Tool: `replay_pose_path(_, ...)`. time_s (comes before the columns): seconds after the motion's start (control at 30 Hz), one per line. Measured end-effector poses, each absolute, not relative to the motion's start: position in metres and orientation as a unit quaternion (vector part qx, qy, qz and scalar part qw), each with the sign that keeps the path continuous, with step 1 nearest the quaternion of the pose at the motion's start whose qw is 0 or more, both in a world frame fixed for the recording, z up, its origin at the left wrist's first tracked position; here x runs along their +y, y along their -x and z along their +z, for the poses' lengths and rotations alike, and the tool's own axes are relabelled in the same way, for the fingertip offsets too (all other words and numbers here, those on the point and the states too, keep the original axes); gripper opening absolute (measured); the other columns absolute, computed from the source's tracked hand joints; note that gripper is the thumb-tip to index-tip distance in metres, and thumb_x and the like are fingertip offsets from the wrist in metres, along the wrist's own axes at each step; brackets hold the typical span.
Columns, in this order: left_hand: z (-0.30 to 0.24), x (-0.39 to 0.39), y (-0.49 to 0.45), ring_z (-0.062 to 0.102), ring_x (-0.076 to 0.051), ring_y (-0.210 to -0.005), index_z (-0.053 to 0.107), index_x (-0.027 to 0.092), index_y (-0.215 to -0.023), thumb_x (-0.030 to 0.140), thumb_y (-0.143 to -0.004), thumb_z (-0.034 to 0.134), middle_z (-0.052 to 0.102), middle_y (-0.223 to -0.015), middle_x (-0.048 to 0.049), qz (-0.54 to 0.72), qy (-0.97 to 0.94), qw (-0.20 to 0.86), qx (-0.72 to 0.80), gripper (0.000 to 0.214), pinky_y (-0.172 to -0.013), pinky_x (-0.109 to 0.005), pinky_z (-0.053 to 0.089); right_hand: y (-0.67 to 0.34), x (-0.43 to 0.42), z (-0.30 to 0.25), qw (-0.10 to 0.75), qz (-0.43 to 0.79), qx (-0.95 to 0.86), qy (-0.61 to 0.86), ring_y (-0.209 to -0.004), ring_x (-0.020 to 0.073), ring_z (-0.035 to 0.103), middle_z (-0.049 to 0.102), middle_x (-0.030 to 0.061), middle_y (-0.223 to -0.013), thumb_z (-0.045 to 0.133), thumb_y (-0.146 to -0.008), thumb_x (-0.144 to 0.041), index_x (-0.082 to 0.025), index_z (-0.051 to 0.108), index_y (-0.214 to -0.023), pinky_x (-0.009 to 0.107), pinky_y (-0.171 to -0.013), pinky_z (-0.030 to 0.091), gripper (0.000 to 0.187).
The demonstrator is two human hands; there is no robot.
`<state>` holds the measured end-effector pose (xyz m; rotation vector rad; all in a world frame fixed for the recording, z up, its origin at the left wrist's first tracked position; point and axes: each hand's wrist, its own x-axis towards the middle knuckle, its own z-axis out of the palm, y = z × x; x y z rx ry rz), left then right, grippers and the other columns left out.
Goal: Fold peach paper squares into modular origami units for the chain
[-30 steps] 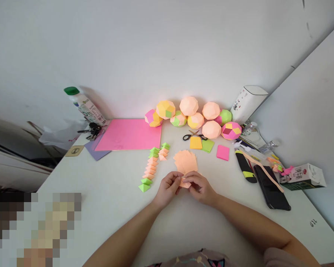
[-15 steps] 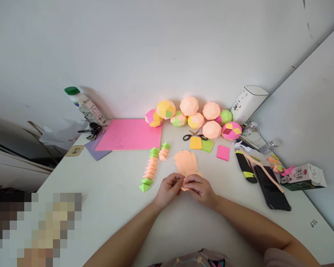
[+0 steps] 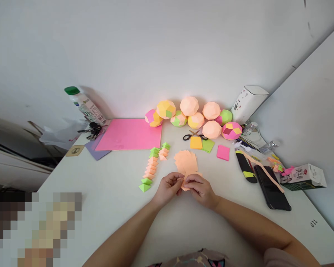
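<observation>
Between my fingertips is a small piece of peach paper (image 3: 185, 186), partly covered by the hands. My left hand (image 3: 170, 188) pinches its left side, and my right hand (image 3: 200, 188) pinches the right. Just beyond the hands lies a spread pile of peach paper sheets (image 3: 186, 161). To the left runs a row of folded paper pieces (image 3: 151, 167), green at the ends and peach between. A shorter group of folded pieces (image 3: 163, 152) sits beside its far end.
Faceted paper balls (image 3: 189, 106) line the wall. Scissors (image 3: 195, 135) lie near yellow (image 3: 196, 143), green (image 3: 208, 145) and pink (image 3: 223, 152) paper pads. A pink board (image 3: 130, 135) is left; a phone (image 3: 272, 188), a black-and-yellow cutter (image 3: 245, 167) and a carton (image 3: 304, 177) are right.
Hardly anything differs. Both hands stay in the same place, pinching the peach paper, with at most a slight finger shift.
</observation>
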<state>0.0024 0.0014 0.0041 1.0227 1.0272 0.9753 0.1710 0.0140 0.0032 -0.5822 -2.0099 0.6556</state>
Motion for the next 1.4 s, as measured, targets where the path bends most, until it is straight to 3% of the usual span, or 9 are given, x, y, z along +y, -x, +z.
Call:
replay_pose_path(0.27,0.010,0.001,-0.002,0.049,-0.007,-0.045,0.053,0.015,-0.095,0.041,-0.076,0.062,0.054,-0.061,0.0035,0.416,-0.446,0.657,0.443,0.034,-0.048,-0.022,0.039,-0.170,0.016,-0.002,0.471,0.261,-0.802,0.259,-0.080,0.0148,0.058,0.056,0.0059,-0.090,0.044,-0.083,-0.004,-0.022,0.063,-0.089,0.029,-0.066,0.053,0.027)
replay_pose_path(0.5,0.010,-0.001,0.001,0.041,-0.005,-0.047,0.049,0.020,-0.110,0.041,-0.079,0.058,0.045,-0.069,0.0042,0.406,-0.460,0.673,0.414,0.039,-0.046,-0.020,0.034,-0.171,0.013,0.004,0.484,0.253,-0.800,0.250,-0.076,0.0145,0.057,0.055,0.0058,-0.088,0.047,-0.084,-0.006,-0.024,0.064,-0.090,0.026,-0.058,0.051,0.025)
replay_pose_path(0.77,0.012,-0.001,0.002,0.037,-0.006,-0.049,0.046,0.022,-0.117,0.036,-0.079,0.058,0.041,-0.065,0.0054,0.400,-0.452,0.693,0.394,0.042,-0.048,-0.020,0.032,-0.171,0.013,0.004,0.479,0.256,-0.798,0.263,-0.075,0.0149,0.057,0.054,0.0057,-0.086,0.046,-0.085,-0.009,-0.023,0.065,-0.088,0.027,-0.058,0.051,0.024)
replay_pose_path(1.2,0.003,0.000,0.003,0.041,-0.008,-0.051,0.048,0.022,-0.116,0.014,-0.070,0.049,0.047,-0.066,0.0043,0.421,-0.435,0.700,0.379,0.046,-0.052,-0.022,0.034,-0.172,0.015,0.000,0.484,0.267,-0.786,0.277,-0.076,0.0152,0.057,0.056,0.0055,-0.085,0.045,-0.084,-0.008,-0.023,0.065,-0.085,0.029,-0.063,0.051,0.025)
replay_pose_path(1.4,0.005,-0.002,0.002,0.044,-0.009,-0.053,0.045,0.020,-0.119,0.027,-0.081,0.049,0.043,-0.064,0.0046,0.418,-0.460,0.685,0.379,0.039,-0.054,-0.024,0.036,-0.172,0.015,0.000,0.478,0.263,-0.790,0.281,-0.076,0.0149,0.057,0.055,0.0054,-0.085,0.045,-0.083,-0.007,-0.023,0.064,-0.085,0.028,-0.062,0.052,0.025)
